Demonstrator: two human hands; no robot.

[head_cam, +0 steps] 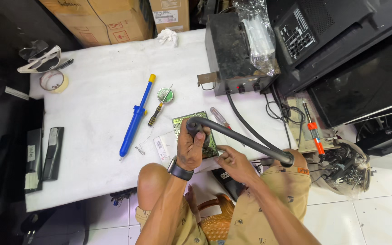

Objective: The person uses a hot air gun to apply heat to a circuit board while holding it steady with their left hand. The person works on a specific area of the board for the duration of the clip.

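The left hand [190, 147] is closed around the black handle of a thick black hose tool [243, 138], its tip over a small green circuit board [191, 121] on the white table [91, 118]. The right hand [232, 161] pinches the board's near right edge. A blue desoldering pump [136, 117] lies left.

Brown cardboard boxes [110, 20] with white labels stand behind the table; dark screens [364, 86] lean right.

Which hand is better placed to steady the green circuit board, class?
Probably the right hand: its fingers lie at the circuit board edge, while the left hand is wrapped around the black hose handle above it.
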